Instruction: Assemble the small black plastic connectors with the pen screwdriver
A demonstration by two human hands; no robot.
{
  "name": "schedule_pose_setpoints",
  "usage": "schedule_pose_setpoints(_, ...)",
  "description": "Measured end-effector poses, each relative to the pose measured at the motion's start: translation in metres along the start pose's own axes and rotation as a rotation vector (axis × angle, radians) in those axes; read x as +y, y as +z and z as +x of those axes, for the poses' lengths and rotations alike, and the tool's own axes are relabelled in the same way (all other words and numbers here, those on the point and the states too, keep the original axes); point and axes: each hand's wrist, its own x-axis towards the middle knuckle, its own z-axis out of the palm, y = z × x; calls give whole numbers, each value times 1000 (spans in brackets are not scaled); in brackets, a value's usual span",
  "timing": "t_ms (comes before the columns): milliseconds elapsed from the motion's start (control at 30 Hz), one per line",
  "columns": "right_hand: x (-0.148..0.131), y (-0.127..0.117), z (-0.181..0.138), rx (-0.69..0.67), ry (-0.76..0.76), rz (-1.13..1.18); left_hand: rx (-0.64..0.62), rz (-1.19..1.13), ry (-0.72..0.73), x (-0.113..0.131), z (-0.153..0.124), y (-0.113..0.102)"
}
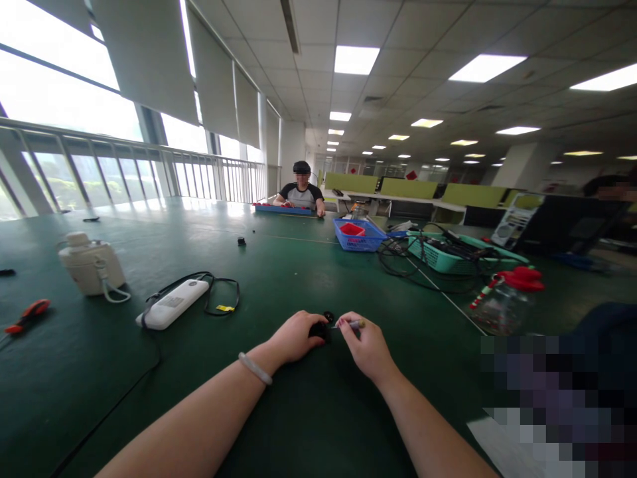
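Observation:
My left hand (297, 336), with a pale bangle (255, 369) on its wrist, is closed around a small black object (320, 330) on the green table. The fingers cover much of that object, so its kind does not show. My right hand (367, 347) pinches a small screwdriver (357, 324) with a yellowish end. Its thin shaft points left at the black object; whether the tip touches it I cannot tell. Just beyond the fingertips lies a small round black piece (328, 317).
A white power adapter (174, 303) with a black cable and a beige bottle (93, 264) are on the left, near an orange-handled screwdriver (27, 316). On the right stand a blue basket (359, 240), a green cable basket (442, 255) and a red-lidded jar (506, 305). A person (301, 190) sits opposite.

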Motion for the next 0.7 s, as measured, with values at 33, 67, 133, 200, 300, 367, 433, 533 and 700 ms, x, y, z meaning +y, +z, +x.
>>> schedule_pose_setpoints(33,0,0,0,-11,11,-4,-2,1,-1,0,0,0)
schedule_pose_setpoints(67,0,0,0,-14,15,-5,-3,2,-2,0,0,0)
schedule_pose_setpoints(133,1,0,0,10,-4,-2,-6,6,-4,-1,0,1)
schedule_pose_setpoints(200,0,-1,-1,55,-46,15,-7,7,1,-2,1,1)
schedule_pose_setpoints(300,-1,-2,-3,81,-97,43,-5,6,16,-2,1,1)
schedule_pose_setpoints(367,-3,-1,-3,49,-103,30,-9,6,22,-2,1,1)
schedule_pose_setpoints(433,-4,0,-3,9,-93,-3,-13,7,27,-2,1,0)
schedule_pose_setpoints(533,-3,3,-2,-39,-78,-19,-17,7,35,-1,1,-1)
schedule_pose_setpoints(700,-2,5,-1,-99,-47,-1,-7,-5,72,2,0,-3)
